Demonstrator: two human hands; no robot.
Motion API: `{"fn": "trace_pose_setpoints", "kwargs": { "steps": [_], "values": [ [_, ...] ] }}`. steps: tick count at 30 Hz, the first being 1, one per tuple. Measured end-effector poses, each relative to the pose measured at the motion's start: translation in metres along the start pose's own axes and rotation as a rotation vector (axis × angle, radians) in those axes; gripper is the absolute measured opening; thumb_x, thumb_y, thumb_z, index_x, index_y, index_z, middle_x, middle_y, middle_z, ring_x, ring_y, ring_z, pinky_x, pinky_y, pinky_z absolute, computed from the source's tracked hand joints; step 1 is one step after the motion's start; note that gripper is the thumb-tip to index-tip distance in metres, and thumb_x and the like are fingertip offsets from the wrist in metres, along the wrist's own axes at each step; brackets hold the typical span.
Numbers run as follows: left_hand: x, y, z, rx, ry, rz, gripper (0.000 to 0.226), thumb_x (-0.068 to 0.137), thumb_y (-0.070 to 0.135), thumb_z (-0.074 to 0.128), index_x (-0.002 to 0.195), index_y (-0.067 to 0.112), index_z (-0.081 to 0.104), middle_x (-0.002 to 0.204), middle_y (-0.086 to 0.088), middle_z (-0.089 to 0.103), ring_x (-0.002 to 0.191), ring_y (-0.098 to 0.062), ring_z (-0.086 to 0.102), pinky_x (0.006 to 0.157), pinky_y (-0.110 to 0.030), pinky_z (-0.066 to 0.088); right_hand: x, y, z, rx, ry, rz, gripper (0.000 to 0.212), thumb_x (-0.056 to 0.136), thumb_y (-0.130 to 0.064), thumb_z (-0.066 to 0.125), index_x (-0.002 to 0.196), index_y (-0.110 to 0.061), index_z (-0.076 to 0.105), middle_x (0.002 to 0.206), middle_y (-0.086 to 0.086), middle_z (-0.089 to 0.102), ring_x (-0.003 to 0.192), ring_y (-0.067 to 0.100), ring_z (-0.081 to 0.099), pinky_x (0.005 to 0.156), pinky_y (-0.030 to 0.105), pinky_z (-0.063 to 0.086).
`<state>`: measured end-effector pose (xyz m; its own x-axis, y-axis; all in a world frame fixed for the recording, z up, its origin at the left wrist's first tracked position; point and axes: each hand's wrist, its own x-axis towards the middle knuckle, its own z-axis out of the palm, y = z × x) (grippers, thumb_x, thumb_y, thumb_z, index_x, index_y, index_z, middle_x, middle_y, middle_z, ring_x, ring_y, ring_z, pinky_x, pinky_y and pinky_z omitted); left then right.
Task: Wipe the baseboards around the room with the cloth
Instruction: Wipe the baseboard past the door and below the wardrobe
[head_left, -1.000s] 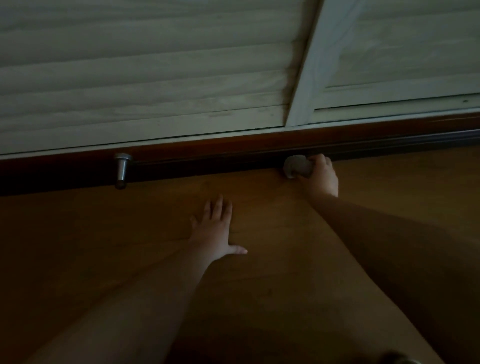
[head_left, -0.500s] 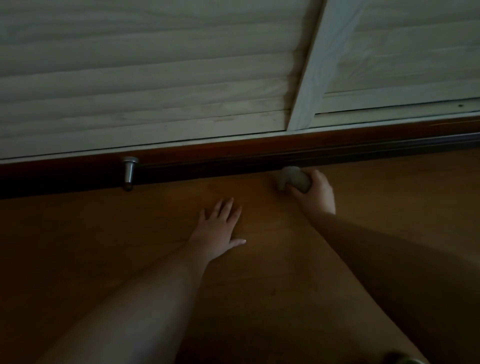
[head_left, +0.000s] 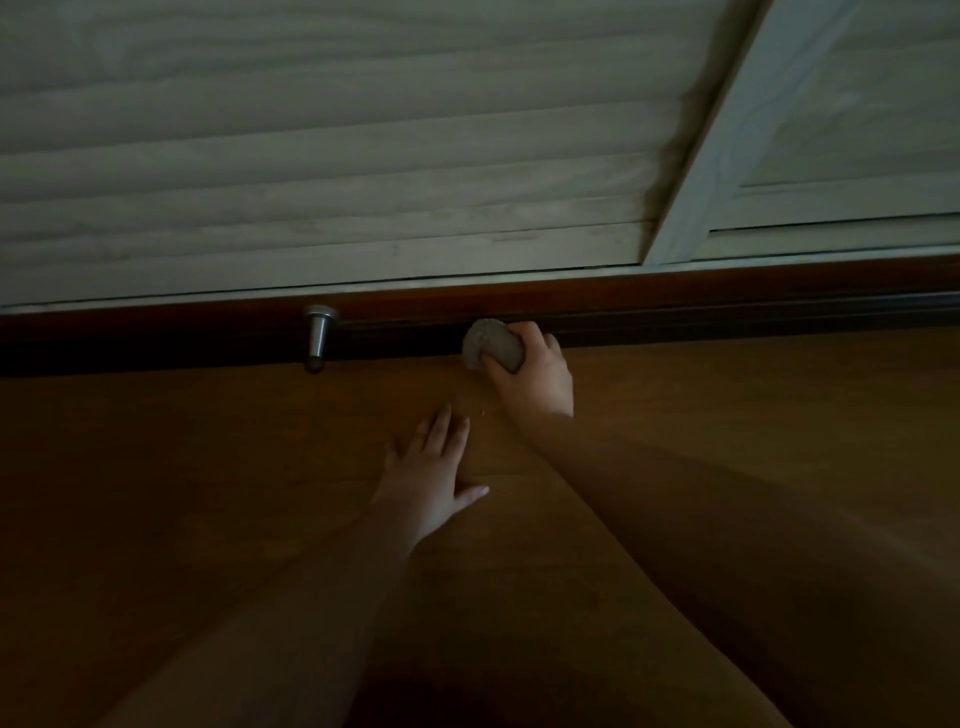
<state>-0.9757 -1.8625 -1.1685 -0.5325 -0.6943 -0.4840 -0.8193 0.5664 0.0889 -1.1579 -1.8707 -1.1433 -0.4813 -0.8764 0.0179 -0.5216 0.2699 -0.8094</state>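
A dark reddish-brown baseboard (head_left: 675, 306) runs across the view under pale louvred doors. My right hand (head_left: 535, 374) grips a bunched grey cloth (head_left: 488, 345) and presses it against the foot of the baseboard, where it meets the floor. My left hand (head_left: 431, 478) lies flat on the wooden floor, fingers spread, a short way in front of the cloth and holding nothing. The room is dim.
A metal doorstop (head_left: 318, 338) sticks out from the baseboard to the left of the cloth. White louvred doors (head_left: 337, 171) with a pale frame post (head_left: 711, 145) fill the top. The brown wooden floor (head_left: 182, 493) spreads below.
My right hand has slid the cloth leftward along the baseboard, closer to the doorstop. My left hand stays planted on the floor, and the view has shifted slightly.
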Motion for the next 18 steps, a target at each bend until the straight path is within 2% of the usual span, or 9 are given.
{"fn": "trace_pose_setpoints", "kwargs": {
  "steps": [7, 10, 13, 18],
  "values": [
    [0.012, 0.002, 0.003, 0.143, 0.062, 0.114, 0.091, 0.089, 0.079, 0.028, 0.158, 0.028, -0.004, 0.167, -0.003, -0.007, 0.153, -0.026, 0.001, 0.116, -0.063, 0.012, 0.004, 0.016, -0.023, -0.019, 0.015, 0.007, 0.04, 0.086, -0.033, 0.069, 0.122, -0.023, 0.054, 0.113, 0.003, 0.053, 0.083, 0.007, 0.047, 0.071, 0.024, 0.043],
    [0.025, 0.016, -0.001, 0.261, 0.135, 0.231, 0.09, 0.088, 0.079, 0.02, 0.159, 0.026, 0.003, 0.167, -0.004, 0.003, 0.152, -0.025, 0.01, 0.115, -0.065, 0.009, 0.005, 0.03, -0.047, -0.054, 0.037, 0.023, 0.039, 0.086, -0.033, 0.069, 0.121, -0.023, 0.054, 0.113, 0.004, 0.053, 0.083, 0.008, 0.047, 0.071, 0.023, 0.04],
    [0.037, 0.036, -0.008, 0.275, 0.118, 0.286, 0.088, 0.09, 0.077, 0.02, 0.159, 0.026, 0.001, 0.167, -0.003, -0.001, 0.153, -0.025, 0.005, 0.116, -0.063, 0.012, 0.009, 0.05, -0.076, -0.094, 0.06, 0.03, 0.039, 0.085, -0.032, 0.07, 0.121, -0.025, 0.054, 0.113, 0.003, 0.054, 0.084, 0.007, 0.048, 0.071, 0.022, 0.04],
    [0.052, 0.069, -0.015, 0.201, 0.072, 0.267, 0.086, 0.091, 0.077, 0.024, 0.159, 0.031, -0.002, 0.166, -0.001, -0.009, 0.152, -0.026, -0.002, 0.117, -0.061, 0.017, 0.014, 0.095, -0.132, -0.179, 0.118, 0.089, 0.041, 0.084, -0.026, 0.071, 0.121, -0.028, 0.053, 0.111, -0.003, 0.05, 0.09, 0.008, 0.049, 0.078, 0.026, 0.043]
  ]
}}
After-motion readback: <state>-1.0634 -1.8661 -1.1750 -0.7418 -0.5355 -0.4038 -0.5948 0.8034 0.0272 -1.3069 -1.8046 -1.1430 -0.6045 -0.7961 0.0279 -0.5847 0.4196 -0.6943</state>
